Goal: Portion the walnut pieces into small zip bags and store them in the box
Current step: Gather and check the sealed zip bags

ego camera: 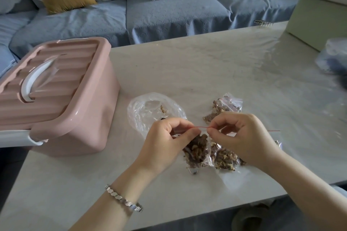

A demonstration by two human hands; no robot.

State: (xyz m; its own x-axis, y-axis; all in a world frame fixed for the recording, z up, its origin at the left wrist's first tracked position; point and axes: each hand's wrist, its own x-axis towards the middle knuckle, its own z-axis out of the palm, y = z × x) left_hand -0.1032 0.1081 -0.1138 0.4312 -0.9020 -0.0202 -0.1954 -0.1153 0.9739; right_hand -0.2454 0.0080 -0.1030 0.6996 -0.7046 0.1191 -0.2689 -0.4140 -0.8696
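Observation:
A small zip bag [196, 151] full of walnut pieces hangs just above the table between my hands. My left hand [169, 137] pinches the left end of its red zip strip, and my right hand [242, 137] pinches the strip just to the right. A second filled zip bag [226, 158] lies under my right hand. A third filled bag [223, 108] lies farther back. A large, nearly empty clear bag [150, 110] with a few crumbs lies to the left. The pink box [62, 95] with its lid on stands at the table's left edge.
The pale table [206, 65] carries a light green box [317, 24] and a crumpled clear bag [334, 56] at the far right. A blue sofa [150, 17] with cushions runs behind the table. The box's white latch [35, 141] sticks out at the front left.

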